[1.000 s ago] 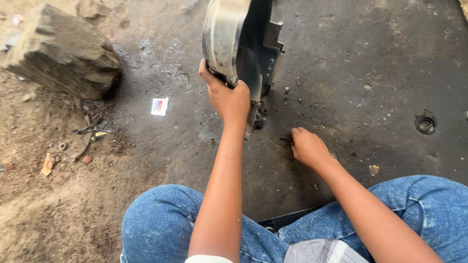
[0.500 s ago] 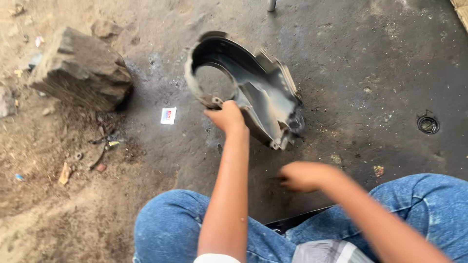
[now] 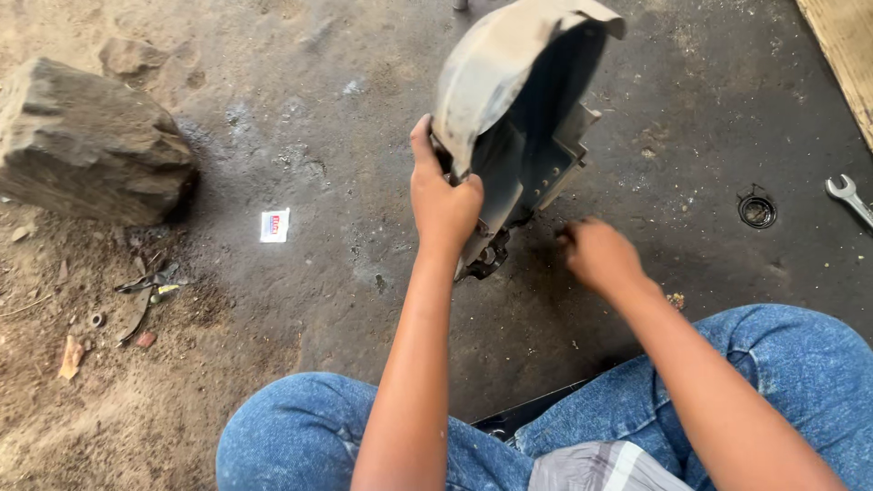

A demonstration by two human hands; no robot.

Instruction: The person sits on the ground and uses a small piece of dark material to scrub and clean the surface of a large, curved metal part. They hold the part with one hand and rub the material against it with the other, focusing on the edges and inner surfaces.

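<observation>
My left hand [image 3: 443, 202] grips the edge of a curved grey metal engine cover [image 3: 514, 109], holding it upright and tilted with its lower end resting on the oily dark ground. Its hollow inside faces right. My right hand [image 3: 597, 255] hovers just right of the cover's lower end, fingers loosely curled and blurred, with nothing clearly in it. Both forearms reach forward over my knees in blue jeans [image 3: 782, 373].
A large rock [image 3: 86, 145] lies at the left. A small white packet [image 3: 275, 225] lies on the ground near it. A round black ring [image 3: 757, 211] and a wrench [image 3: 848, 195] lie at the right. A wooden board [image 3: 841, 55] runs along the top right.
The cover was tipped down with its opening toward me half a second ago; now it stands upright again. My right hand has moved up from near my knee toward the cover's base.
</observation>
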